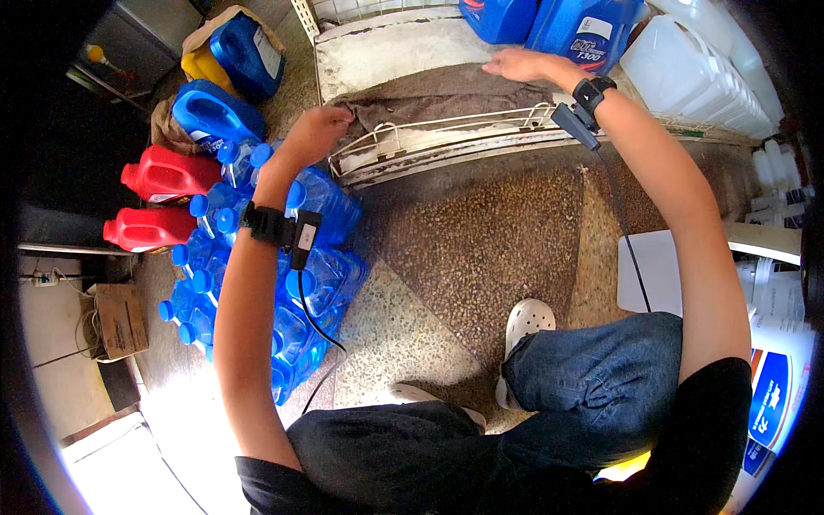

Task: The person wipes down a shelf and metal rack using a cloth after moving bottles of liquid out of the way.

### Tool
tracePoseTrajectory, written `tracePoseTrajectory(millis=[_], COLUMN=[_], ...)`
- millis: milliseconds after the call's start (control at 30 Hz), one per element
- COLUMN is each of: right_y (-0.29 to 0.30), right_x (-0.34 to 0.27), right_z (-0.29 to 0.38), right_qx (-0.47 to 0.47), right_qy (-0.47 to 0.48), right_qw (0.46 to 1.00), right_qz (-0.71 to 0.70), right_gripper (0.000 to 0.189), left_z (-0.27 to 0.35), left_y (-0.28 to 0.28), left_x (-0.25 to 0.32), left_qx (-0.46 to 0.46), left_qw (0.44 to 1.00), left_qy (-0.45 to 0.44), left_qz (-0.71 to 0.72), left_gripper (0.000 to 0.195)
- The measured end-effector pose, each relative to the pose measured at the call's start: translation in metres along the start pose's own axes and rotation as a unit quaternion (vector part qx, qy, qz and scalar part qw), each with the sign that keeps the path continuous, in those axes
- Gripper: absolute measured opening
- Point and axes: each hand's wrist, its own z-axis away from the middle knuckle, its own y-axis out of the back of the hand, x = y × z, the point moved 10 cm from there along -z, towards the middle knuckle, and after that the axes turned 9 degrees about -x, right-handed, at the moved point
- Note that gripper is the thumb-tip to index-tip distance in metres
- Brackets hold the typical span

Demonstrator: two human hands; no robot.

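A brown-grey cloth [444,96] lies rumpled along a worn white shelf [380,48] with a wire front rail [450,122]. My left hand [315,136] has its curled fingers on the cloth's left end. Over the cloth's far right part reaches my right hand [521,64], fingertips at its edge; whether they pinch it is unclear. Just beyond that hand, a blue jug [576,42] stands on the shelf, with another blue jug [496,19] to its left. Each wrist wears a black strap with a cabled device.
Clear bottles of blue liquid [322,277] crowd the floor under my left forearm. Left of them are red jugs [177,177] and a blue jug [215,112]. White plastic jugs [669,64] fill the shelf's right end. A cardboard box [121,320] sits far left.
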Motion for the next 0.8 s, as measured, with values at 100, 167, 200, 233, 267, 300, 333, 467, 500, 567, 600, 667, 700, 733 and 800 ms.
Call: tracePoseTrajectory(millis=[100, 167, 200, 233, 267, 300, 333, 467, 500, 567, 600, 667, 700, 733, 800], right_y=[-0.017, -0.018, -0.013, -0.014, -0.014, -0.014, -0.021, -0.032, -0.030, -0.030, -0.028, -0.027, -0.028, -0.024, -0.018], right_x=[0.003, -0.004, -0.016, -0.027, -0.037, -0.024, -0.012, 0.009, 0.008, 0.006, 0.007, 0.010, 0.014, 0.013, 0.015], right_z=[-0.007, 0.001, 0.005, 0.004, 0.004, 0.002, -0.008, -0.030, -0.033, -0.039, -0.042, -0.046, -0.050, -0.051, -0.049], right_qx=[-0.061, -0.053, -0.051, -0.065, -0.078, -0.077, -0.093, -0.090, -0.077, -0.063, -0.050, -0.047, -0.044, -0.015, 0.043], right_qy=[-0.033, -0.090, -0.089, -0.088, -0.086, -0.098, -0.096, -0.097, -0.115, -0.118, -0.122, -0.117, -0.111, -0.079, -0.078], right_qw=[0.996, 0.989, 0.989, 0.991, 0.992, 0.991, 0.991, 0.991, 0.990, 0.990, 0.990, 0.992, 0.993, 0.997, 0.996], right_qz=[-0.059, -0.104, -0.106, -0.080, -0.055, -0.054, -0.013, 0.018, 0.033, 0.041, 0.051, 0.031, 0.008, -0.018, -0.003], right_gripper=[0.070, 0.072, 0.072, 0.073, 0.074, 0.074, 0.075, 0.077, 0.076, 0.076, 0.076, 0.081, 0.089, 0.086, 0.080], left_z=[0.001, 0.004, 0.008, 0.010, 0.014, 0.008, 0.004, 0.008, 0.010, 0.010, 0.007, -0.002, -0.008, -0.014, -0.019], left_y=[0.003, -0.003, -0.001, -0.002, -0.008, -0.010, -0.015, -0.025, -0.026, -0.020, -0.018, -0.016, -0.016, -0.014, -0.015], left_x=[0.005, 0.016, 0.020, 0.018, 0.014, 0.026, 0.030, 0.038, 0.027, 0.008, 0.003, -0.015, -0.016, -0.014, -0.016], left_qx=[0.010, -0.030, -0.028, -0.028, -0.050, -0.049, -0.075, -0.140, -0.140, -0.057, -0.055, -0.077, -0.077, -0.060, -0.046], left_qw=[0.999, 0.997, 0.995, 0.993, 0.986, 0.986, 0.987, 0.980, 0.979, 0.994, 0.994, 0.994, 0.994, 0.996, 0.998], left_qy=[0.005, 0.030, 0.024, 0.019, 0.018, 0.006, 0.046, 0.042, 0.044, 0.008, 0.007, 0.061, 0.057, 0.043, 0.031], left_qz=[-0.043, -0.065, -0.088, -0.110, -0.160, -0.158, -0.132, -0.138, -0.141, -0.097, -0.096, -0.044, -0.045, -0.043, -0.041], left_gripper=[0.030, 0.038, 0.035, 0.034, 0.036, 0.036, 0.043, 0.056, 0.056, 0.045, 0.045, 0.049, 0.049, 0.049, 0.049])
